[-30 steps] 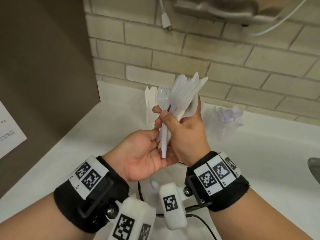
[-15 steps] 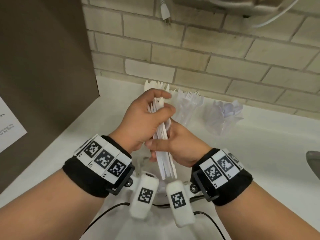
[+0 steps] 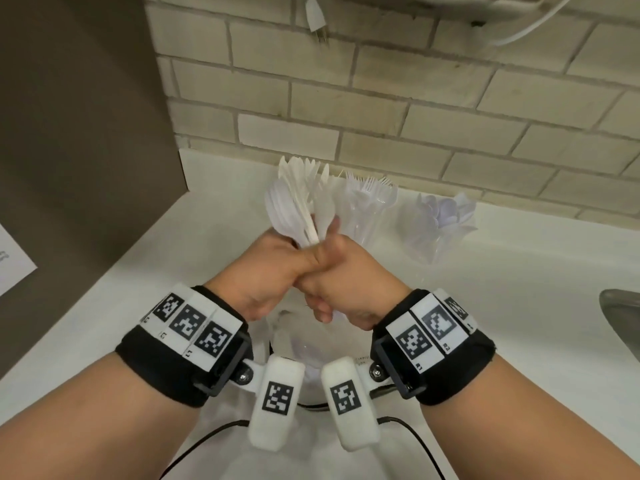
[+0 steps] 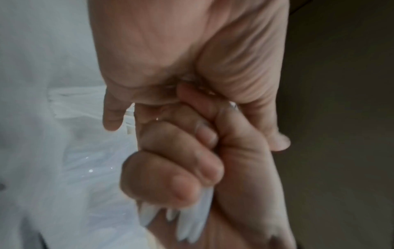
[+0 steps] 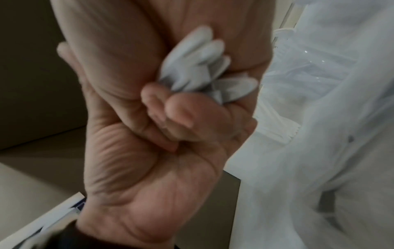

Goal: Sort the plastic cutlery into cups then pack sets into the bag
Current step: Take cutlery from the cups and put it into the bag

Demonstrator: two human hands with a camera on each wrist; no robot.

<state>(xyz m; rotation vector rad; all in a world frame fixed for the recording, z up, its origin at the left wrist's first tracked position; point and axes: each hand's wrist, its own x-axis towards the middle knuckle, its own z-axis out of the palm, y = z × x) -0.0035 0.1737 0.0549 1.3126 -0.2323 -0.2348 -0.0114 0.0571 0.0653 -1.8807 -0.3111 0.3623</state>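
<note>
White countertop (image 3: 502,306) and a tan brick wall (image 3: 381,98) form the setting, with a brown panel (image 3: 79,116) closing off the left side. Both hands are clasped together over the middle of the counter: the left hand (image 3: 266,268) and the right hand (image 3: 349,282) are each wrapped round one bundle of white plastic cutlery (image 3: 301,202), whose heads fan upward above the knuckles in the head view. What the head view hides is supplied by the wrist cameras: from the left wrist, the curled fingers (image 4: 170,168) are seen closed over the handles, whose ends (image 4: 192,224) stick out below; from the right wrist, the same blurred handle ends (image 5: 202,67) are seen spreading out past the curled fingers (image 5: 179,118). Compared with half a second ago, the bundle is held higher and more upright, with its heads now fanned above the hands rather than its handles hanging beneath them. Behind the hands, a clear cup of forks (image 3: 367,206) is partly covered by the raised bundle, and a clear cup of spoons (image 3: 440,220) stands apart to its right. Crumpled clear plastic (image 3: 301,344), possibly the bag, is seen beneath the wrists. A plug (image 3: 317,19) hangs on the wall, and a grey metal edge (image 3: 623,317) is cut off at the right.
</note>
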